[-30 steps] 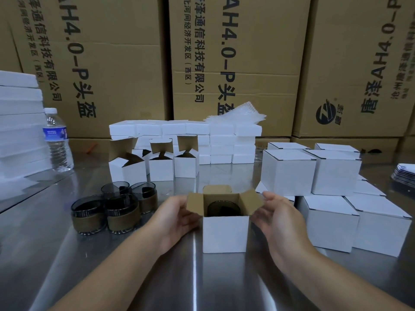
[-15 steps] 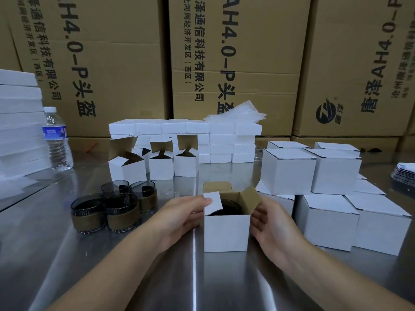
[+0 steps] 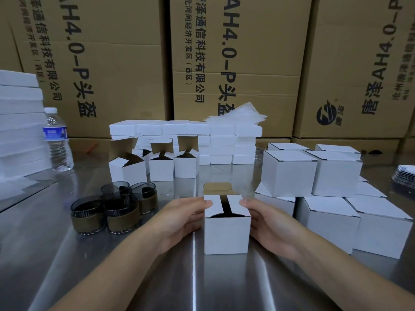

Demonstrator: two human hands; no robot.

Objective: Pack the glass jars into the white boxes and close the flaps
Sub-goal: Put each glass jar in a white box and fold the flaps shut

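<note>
The box (image 3: pixel 226 234) stands between left hand (image 3: pixel 182 218) and right hand (image 3: pixel 269 223), jars (image 3: pixel 122 218) left, closed boxes (image 3: pixel 289 173) right.

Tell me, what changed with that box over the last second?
The left hand folded the left flap of the box inward, then the right hand folded the right flap in; both now lie nearly flat with a dark slit between. The back flap stayed up, the box did not shift, and the loose jars and other boxes stayed put.
</note>
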